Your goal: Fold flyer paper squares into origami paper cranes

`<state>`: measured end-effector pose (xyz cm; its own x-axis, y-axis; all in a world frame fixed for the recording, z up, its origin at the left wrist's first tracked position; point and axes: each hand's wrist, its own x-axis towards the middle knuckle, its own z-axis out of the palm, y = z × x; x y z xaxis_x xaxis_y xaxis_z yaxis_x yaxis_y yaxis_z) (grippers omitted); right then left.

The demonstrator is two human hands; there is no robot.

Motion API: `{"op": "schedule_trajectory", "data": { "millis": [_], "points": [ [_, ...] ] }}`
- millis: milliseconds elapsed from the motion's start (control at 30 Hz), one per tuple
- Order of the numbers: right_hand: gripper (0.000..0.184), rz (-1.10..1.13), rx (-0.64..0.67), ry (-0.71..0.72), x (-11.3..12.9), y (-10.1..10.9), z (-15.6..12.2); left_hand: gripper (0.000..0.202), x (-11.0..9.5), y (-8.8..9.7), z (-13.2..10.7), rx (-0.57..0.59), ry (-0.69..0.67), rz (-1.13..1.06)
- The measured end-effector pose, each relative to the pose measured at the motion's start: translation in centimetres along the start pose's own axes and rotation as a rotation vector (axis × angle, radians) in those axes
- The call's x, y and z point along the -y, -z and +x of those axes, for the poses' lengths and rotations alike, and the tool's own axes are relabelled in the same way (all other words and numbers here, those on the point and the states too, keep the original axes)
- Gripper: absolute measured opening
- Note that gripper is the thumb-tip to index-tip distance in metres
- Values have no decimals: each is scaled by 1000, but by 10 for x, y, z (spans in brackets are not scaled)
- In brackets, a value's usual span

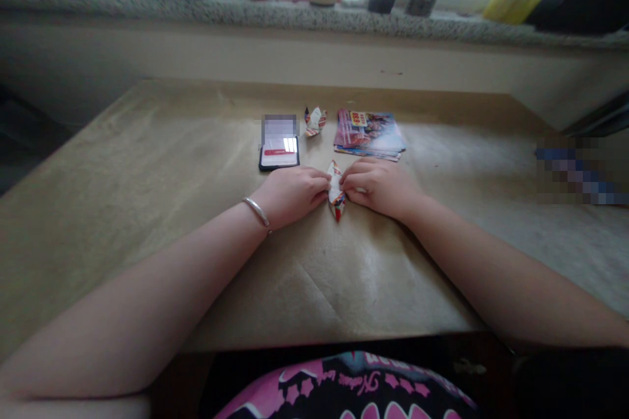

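A narrow folded piece of printed paper [336, 194] lies on the brown paper-covered table [147, 209], pointed at both ends. My left hand [291, 194], with a silver bangle on its wrist, pinches the paper's left edge with curled fingers. My right hand [378, 185] pinches its right edge the same way. Both hands rest on the table. Just beyond them lie a phone [279, 150] with a lit screen, a small finished folded paper figure [314, 121], and a stack of colourful printed sheets [368, 134].
A stone window ledge [295, 13] runs along the back, holding bottles, jars, a green pouch and a yellow item. A blurred blue object [580, 173] lies at the table's right edge. The table's near edge is by my lap.
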<state>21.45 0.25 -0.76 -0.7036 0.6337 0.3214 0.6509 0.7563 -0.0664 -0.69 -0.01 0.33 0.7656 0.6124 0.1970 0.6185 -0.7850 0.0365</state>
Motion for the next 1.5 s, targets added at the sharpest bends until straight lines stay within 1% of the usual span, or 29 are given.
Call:
{"op": "schedule_trajectory", "data": {
  "millis": [100,200,433,600,700,767,867,967,1100,1200,1300,1400,1500],
  "points": [
    [16,140,-34,-69,-1,-3,1,25,0,0,0,2,-21,5],
    [13,260,-70,-90,-3,-6,2,26,0,0,0,5,-55,31],
    [10,363,-119,-123,-7,-14,3,26,6,-10,8,-61,-74,60],
    [8,328,-125,-166,-6,-15,2,24,9,-16,12,-88,-90,64],
    [11,176,-99,-168,-2,-12,1,25,8,-16,13,-71,-69,91],
    [15,42,-43,-127,2,-7,0,25,8,-17,13,-64,-67,121],
    [20,-113,-1,-61,7,0,-1,24,8,-17,12,-73,-71,156],
    [20,-176,26,-38,13,4,0,19,7,-16,11,-82,-49,143],
    [17,-109,17,-122,16,0,4,15,6,-17,12,-76,-13,100],
    [17,-51,16,-124,15,-5,6,12,6,-19,14,-88,-3,30],
    [13,32,0,-159,11,-10,7,10,5,-22,16,-109,15,-65],
    [8,133,-27,-206,9,-13,7,11,5,-24,15,-100,69,-159],
    [5,178,-45,-241,8,-13,6,11,6,-22,14,-103,116,-233]
  ]
}}
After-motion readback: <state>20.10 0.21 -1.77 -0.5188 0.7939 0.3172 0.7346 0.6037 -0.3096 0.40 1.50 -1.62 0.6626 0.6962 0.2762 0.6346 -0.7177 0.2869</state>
